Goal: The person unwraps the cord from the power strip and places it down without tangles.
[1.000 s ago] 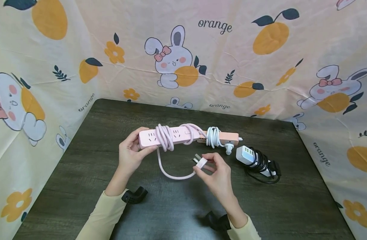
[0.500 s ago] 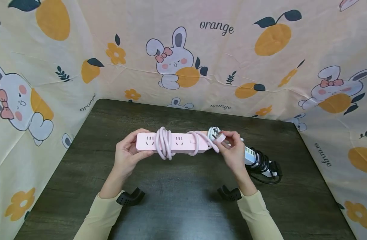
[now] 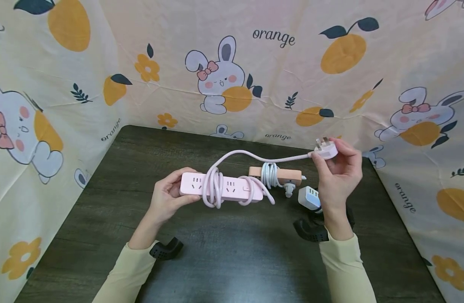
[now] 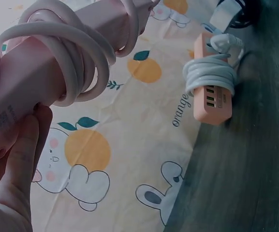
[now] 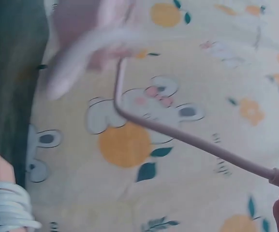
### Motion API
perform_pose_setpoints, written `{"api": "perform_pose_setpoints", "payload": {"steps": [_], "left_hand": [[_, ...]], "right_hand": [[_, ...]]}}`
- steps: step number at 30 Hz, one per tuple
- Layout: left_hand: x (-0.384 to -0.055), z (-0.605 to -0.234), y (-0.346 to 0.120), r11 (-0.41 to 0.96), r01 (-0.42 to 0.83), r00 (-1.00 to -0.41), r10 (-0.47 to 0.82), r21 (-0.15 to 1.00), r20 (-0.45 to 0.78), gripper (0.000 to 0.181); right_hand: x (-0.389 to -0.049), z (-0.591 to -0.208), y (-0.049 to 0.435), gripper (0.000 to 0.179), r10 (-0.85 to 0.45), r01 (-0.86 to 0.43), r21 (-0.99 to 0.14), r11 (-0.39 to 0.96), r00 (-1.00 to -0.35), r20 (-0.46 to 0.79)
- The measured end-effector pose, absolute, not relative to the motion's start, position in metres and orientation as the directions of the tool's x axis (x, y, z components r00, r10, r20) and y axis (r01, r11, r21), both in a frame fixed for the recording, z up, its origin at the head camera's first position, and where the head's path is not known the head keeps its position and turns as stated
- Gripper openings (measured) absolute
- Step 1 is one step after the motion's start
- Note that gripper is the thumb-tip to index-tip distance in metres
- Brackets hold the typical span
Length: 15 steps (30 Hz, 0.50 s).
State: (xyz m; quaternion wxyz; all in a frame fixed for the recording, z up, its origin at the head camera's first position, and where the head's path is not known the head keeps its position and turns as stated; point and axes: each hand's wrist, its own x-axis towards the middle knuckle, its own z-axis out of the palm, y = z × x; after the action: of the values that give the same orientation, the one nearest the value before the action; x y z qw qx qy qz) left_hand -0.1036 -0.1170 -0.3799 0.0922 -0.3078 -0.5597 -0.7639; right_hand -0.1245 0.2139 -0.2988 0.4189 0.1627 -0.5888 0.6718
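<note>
My left hand [image 3: 169, 191] grips the left end of a pink power strip [image 3: 232, 188], held above the table. Its pink cord is wound around the strip in loops at the middle and near the right end. From the middle loops a free length of cord [image 3: 251, 152] arcs up and over to the right. At its end is a pink-white plug [image 3: 325, 150], pinched by my right hand [image 3: 340, 172] with the prongs pointing up. In the left wrist view, the fingers [image 4: 21, 154] press against the strip's underside. The right wrist view shows the cord stretched toward the plug, mostly out of frame.
Behind the pink strip lies an orange power strip [image 3: 290, 174] wrapped in white cord, its white plug [image 3: 289, 189] in front. To its right is a white power strip [image 3: 309, 198] with black cord, partly hidden by my right hand. A patterned cloth [image 3: 152, 101] hangs behind the dark table [image 3: 103, 223].
My right hand has carried the plug from in front of the strip around to the right and up behind it, drawing the free cord over the strip. My left hand stays nearly in place.
</note>
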Motion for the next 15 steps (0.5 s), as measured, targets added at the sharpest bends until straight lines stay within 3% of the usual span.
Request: {"api": "perform_pose_setpoints", "payload": {"steps": [15], "left_hand": [[-0.112, -0.4, -0.116, -0.284, 0.487, -0.818, 0.184, 0.826, 0.545, 0.052]], "right_hand": [[-0.077, -0.26, 0.205, 0.044, 0.552, -0.912, -0.398, -0.097, -0.382, 0.741]]}}
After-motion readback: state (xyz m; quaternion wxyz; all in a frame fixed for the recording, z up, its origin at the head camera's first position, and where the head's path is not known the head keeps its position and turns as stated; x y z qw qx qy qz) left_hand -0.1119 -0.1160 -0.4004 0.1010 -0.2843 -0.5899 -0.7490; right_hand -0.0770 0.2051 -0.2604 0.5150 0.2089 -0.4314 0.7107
